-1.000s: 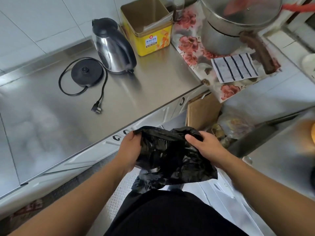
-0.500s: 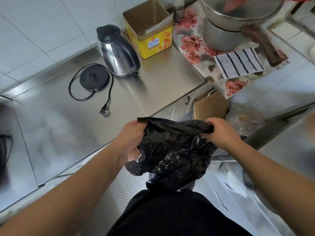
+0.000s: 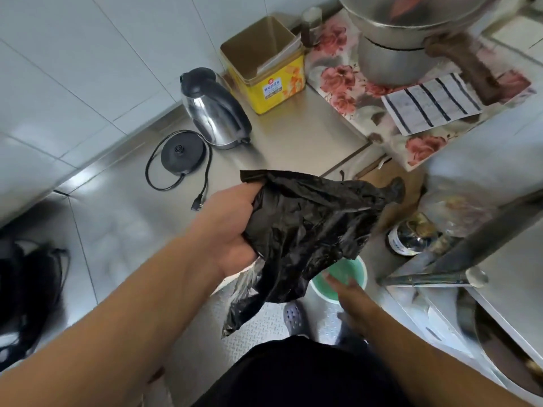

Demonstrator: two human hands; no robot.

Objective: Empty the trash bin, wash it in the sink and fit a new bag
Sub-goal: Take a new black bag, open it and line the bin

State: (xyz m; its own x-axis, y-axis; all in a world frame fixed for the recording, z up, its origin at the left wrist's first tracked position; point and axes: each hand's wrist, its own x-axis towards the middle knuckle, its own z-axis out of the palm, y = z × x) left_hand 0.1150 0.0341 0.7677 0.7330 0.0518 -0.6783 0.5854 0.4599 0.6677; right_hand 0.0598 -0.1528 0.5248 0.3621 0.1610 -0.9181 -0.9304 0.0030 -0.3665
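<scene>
Bag: black, thin, crumpled plastic, glossy in places, hanging in folds above the floor in front of the counter.
Left hand: fingers curled round the bag's upper edge, holding it up.
Right hand: blurred, fingers stretched out, holding nothing, reaching down at the bin.
Bin: small, green inside with white rim, on the floor, partly hidden by the bag.

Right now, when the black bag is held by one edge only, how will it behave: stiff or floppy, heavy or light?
Probably very floppy: the black bag hangs crumpled and folded from the left hand, which grips one edge. Likely light, since one hand holds it up. Its glossy film may be slippery.
</scene>
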